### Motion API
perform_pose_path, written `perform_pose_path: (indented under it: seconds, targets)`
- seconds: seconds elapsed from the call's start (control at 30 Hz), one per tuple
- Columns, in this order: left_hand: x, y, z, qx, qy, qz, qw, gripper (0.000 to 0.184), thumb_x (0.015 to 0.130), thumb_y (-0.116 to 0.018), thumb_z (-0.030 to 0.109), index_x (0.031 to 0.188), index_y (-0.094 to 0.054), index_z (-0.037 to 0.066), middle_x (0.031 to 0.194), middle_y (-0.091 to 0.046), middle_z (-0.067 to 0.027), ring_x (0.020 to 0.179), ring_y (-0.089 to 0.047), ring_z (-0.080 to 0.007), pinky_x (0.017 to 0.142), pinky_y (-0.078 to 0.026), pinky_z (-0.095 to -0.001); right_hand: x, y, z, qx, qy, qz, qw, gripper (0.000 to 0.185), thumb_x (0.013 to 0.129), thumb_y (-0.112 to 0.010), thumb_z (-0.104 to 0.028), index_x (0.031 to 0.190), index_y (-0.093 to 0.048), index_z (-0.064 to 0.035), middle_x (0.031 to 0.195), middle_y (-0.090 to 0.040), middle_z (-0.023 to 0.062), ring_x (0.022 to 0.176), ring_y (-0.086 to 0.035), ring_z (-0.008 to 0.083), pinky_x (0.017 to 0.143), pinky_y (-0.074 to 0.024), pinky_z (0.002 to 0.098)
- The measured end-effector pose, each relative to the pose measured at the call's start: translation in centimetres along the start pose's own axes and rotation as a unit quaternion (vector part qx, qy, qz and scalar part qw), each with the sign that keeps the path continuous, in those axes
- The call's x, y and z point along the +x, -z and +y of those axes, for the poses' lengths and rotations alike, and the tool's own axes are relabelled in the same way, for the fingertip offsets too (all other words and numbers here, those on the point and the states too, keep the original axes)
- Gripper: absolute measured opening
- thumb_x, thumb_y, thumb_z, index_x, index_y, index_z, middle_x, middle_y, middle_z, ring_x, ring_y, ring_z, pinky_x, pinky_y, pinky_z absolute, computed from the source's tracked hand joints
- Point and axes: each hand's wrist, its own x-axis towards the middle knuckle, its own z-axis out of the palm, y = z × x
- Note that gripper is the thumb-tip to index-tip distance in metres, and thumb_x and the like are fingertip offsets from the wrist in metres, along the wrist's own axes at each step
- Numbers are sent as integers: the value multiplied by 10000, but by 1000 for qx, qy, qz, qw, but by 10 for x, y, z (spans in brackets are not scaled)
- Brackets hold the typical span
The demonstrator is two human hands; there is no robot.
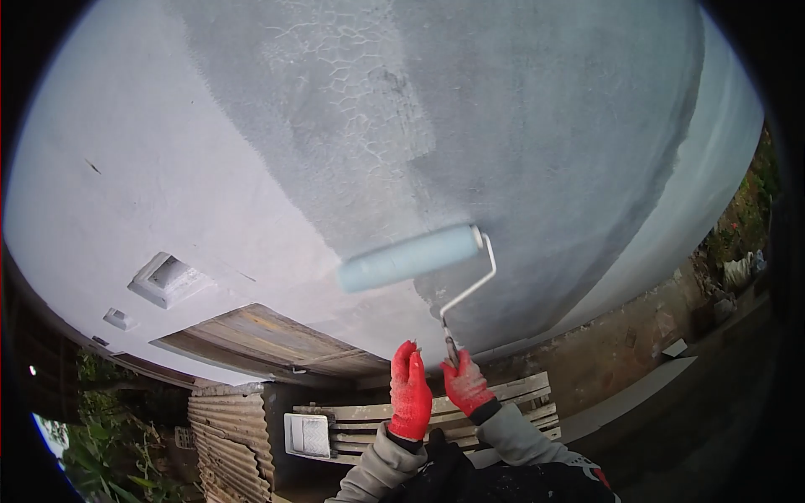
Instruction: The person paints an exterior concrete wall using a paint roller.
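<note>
Paint roller point(411, 256) is what I have in my right grip point(468, 384) in the head view: the red-gloved fingers are wrapped around its handle point(451, 348), from which a bent wire frame point(468, 290) runs up to the pale blue sleeve. That sleeve, slightly blurred, lies across the wall point(537, 134) where whitish and grey areas meet; I cannot tell whether it presses on the surface. My left grip point(409, 394), also red-gloved, is just beside the right one, its fingers raised and loosely extended, with nothing visible in it.

Below the hands I see a slatted worktop point(524, 387). Near its left end sits a white paint tray point(307, 435). My hands and grey sleeves point(516, 434) block my sight of the worktop's middle. Off its left end stands corrugated sheeting point(226, 436), with green plants point(117, 448) further out. A plank door point(277, 335) is set in the wall, beyond the worktop's left part.

Counting, I get one roller, one tray, one worktop, two gloved hands, and two square recesses in the wall, the larger point(170, 279) nearer the roller and the smaller point(119, 318) further left.
</note>
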Motion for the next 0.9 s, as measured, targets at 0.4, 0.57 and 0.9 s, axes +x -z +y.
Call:
perform_pose_path:
  seconds: [0.4,0.57,0.9]
  targets:
    - [4,68,-20,-30,48,7,998,300,976,-497,176,1218,-519,0,1150,-587,-96,1069,-537,-169,945,-408,-290,-22,-49,41,54,-21,51,997,259,928,-547,-266,976,-535,-12,739,-592,177,654,-572,327,578,-429,419]
    - [1,79,-28,-19,49,-12,999,295,971,-506,170,1217,-521,8,1115,-588,-85,1033,-540,-159,918,-417,-281,31,-29,-39,139,28,120,983,284,878,-626,-260,995,-545,-14,791,-601,244,769,-583,456,621,-455,469]
    - [9,112,-44,22,52,-64,996,246,970,-511,132,1202,-537,53,1064,-572,-16,959,-520,-94,869,-432,-249,-52,-100,103,-52,-126,76,988,379,885,-599,-334,1062,-558,-1,901,-607,259,872,-565,470,713,-460,484]
